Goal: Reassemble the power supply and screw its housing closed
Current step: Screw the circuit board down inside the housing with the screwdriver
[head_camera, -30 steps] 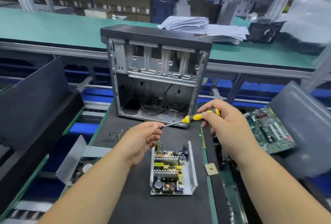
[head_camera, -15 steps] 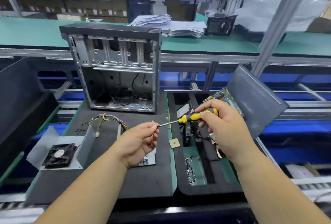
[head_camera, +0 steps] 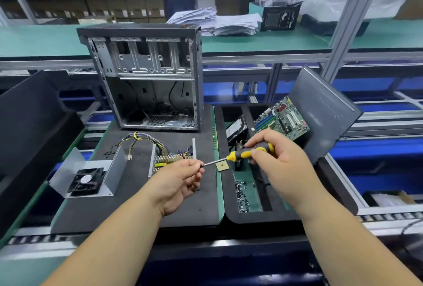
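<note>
Presently we stand at the bench with the open computer case [head_camera: 148, 79] upright at twelve o'clock, its side open toward us; we judge it is kept back there so that the black foam mat [head_camera: 137, 203] in front of it remains the working surface. At nine o'clock on the mat lies the power supply cover [head_camera: 68, 171], a folded metal sheet with the black fan [head_camera: 85, 181] resting in it, set apart from the base so that the board stays accessible. The power supply base [head_camera: 170, 160], carrying its board and yellow and black wire bundle [head_camera: 142, 140], lies at the mat's centre, partly hidden behind our left hand [head_camera: 177, 182]; the housing is therefore not yet closed.

At two o'clock a motherboard [head_camera: 282, 117] leans in the foam tray [head_camera: 231, 214], and a scatter of loose screws [head_camera: 241, 196] lies in the tray's green slot at four o'clock, within reach of either hand.

Our right hand [head_camera: 280, 164] wraps the yellow and black handle of the screwdriver [head_camera: 238, 155], holding the shaft nearly level and pointed toward nine o'clock. Our left hand pinches its fingertips at the shaft's tip; we judge that it is seating a screw on the bit, though no screw can be made out.
</note>
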A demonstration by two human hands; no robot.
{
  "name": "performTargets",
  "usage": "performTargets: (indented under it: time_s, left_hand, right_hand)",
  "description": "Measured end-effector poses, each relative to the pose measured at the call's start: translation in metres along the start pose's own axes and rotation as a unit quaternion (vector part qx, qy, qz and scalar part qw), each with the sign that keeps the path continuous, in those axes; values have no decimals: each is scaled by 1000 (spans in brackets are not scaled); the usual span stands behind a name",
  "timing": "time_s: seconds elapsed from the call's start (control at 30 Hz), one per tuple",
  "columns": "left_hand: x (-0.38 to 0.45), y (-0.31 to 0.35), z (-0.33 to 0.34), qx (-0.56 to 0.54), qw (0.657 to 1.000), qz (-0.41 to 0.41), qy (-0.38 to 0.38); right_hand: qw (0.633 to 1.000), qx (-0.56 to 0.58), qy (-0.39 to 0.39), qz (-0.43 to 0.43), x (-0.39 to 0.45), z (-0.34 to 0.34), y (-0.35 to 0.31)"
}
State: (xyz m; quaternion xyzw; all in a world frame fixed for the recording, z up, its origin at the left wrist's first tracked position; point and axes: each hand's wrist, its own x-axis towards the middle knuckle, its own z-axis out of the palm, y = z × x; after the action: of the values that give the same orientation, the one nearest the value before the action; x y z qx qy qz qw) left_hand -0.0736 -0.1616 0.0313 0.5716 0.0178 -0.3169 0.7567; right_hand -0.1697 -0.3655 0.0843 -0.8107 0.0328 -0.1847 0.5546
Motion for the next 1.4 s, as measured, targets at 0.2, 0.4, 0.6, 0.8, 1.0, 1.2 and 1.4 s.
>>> performTargets:
  time_s: [0.2, 0.4, 0.6, 0.8, 1.0, 1.2, 1.4]
  left_hand:
    - [-7, 0, -20, -10, 999, -9, 43]
    - [-12, 5, -53, -38, 997, -21, 56]
    - [-10, 3, -88, 43, 998, 24, 47]
    - [3, 4, -116, 79, 995, 67, 1]
    - [27, -14, -165, 207, 961, 107, 150]
    - [41, -56, -200, 366, 917, 90, 127]
    - [62, -77, -208, 510, 844, 134, 99]
  right_hand:
    - [996, -53, -55, -47, -4, 21, -2]
    - [991, -52, -112, -60, -1, 48, -3]
    - [995, -66, -76, -16, 6, 82, 1]
    - [996, -64, -63, 16, 13, 109, 1]
    - [991, -113, -72, 22, 25, 131, 11]
    - [958, -252, -138, -4, 36, 167, 23]
    - [923, -338, -182, -37, 48, 197, 27]
